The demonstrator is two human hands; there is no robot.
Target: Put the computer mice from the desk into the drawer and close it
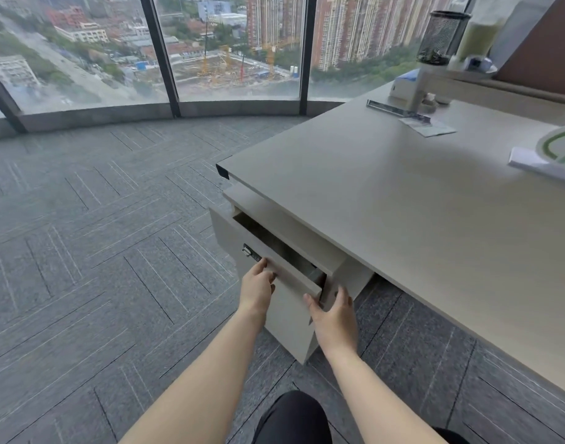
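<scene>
A beige drawer in the cabinet under the desk's near-left corner stands partly pulled out, its dark inside mostly hidden. My left hand rests with its fingertips on the drawer's front panel near the left side, beside a small lock. My right hand touches the front panel's right end with fingers spread. Neither hand holds anything. No computer mouse shows on the desk or in the visible slit of the drawer.
A mesh pen cup, a monitor stand, a metal ruler, papers and a green-and-white item sit at the desk's far and right side. Grey carpet lies left, floor-to-ceiling windows beyond. My dark-clad knee is below.
</scene>
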